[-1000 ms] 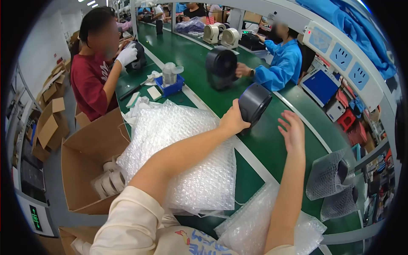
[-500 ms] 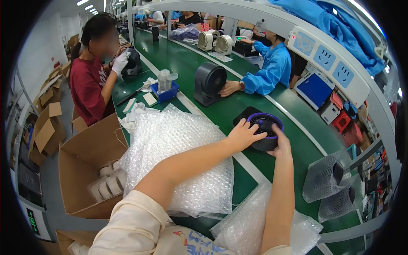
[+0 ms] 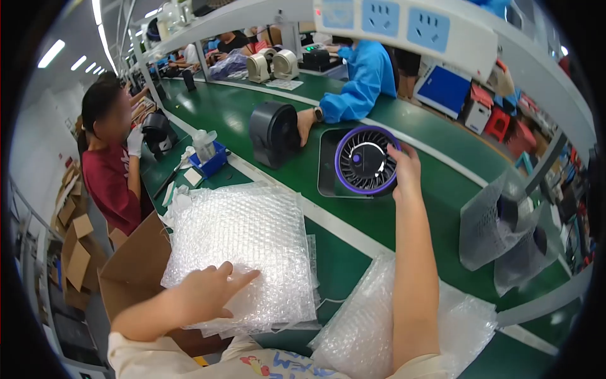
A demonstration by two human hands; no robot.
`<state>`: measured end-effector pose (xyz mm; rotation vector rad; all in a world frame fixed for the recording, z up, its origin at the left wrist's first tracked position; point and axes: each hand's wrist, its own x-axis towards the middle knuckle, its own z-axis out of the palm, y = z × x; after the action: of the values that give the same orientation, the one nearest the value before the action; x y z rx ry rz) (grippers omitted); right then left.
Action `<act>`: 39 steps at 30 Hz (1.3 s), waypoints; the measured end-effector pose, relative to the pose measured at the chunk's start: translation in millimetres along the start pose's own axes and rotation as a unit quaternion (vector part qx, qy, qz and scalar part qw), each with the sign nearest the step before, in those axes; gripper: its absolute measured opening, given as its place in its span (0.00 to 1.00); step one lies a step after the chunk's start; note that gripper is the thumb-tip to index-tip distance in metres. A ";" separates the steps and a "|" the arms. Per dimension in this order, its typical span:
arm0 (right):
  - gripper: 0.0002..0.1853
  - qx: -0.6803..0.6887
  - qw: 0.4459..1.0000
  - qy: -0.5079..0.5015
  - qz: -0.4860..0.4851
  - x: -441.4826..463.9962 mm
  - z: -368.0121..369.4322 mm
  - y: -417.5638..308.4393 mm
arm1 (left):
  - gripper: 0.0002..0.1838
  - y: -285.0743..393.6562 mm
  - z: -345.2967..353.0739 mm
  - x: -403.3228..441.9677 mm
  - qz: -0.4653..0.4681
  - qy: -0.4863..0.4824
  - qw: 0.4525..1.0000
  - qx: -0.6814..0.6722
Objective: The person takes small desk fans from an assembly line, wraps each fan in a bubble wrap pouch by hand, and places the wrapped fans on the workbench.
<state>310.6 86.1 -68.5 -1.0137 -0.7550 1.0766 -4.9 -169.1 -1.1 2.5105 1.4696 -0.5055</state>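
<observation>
A small dark desk fan [image 3: 363, 161] with a purple ring and a flat dark base is tipped so that its grille faces me. My right hand [image 3: 407, 165] grips the ring at its right side, the thumb and fingers closed on it. Over the stack of bubble wrap bags [image 3: 252, 221] is my left hand [image 3: 208, 294], its index finger stretched out and the others loosely spread. It holds nothing; whether the fingertips touch the top bag I cannot tell.
Another dark fan [image 3: 273, 134] stands ahead, with a blue-sleeved co-worker's hand [image 3: 307, 123] on it. More bubble wrap [image 3: 360, 309] lies before me. Wrapped fans [image 3: 495, 218] sit at right, a blue tray [image 3: 211, 161] at left. A power strip rail [image 3: 435, 31] crosses above.
My left hand has left the fan and moved down left to the bubble wrap bags. My right hand still holds the fan, now tilted towards me. The camera view has shifted.
</observation>
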 end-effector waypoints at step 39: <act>0.30 -0.168 0.811 -0.204 -0.522 -116.4 68.6 -46.9 | 0.04 -99.3 -72.4 91.7 0.114 0.483 0.608 -0.620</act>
<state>229.2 -11.0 -2.1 -0.4669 -1.6455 0.1610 -35.9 -22.5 31.7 1.5315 0.9172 1.6058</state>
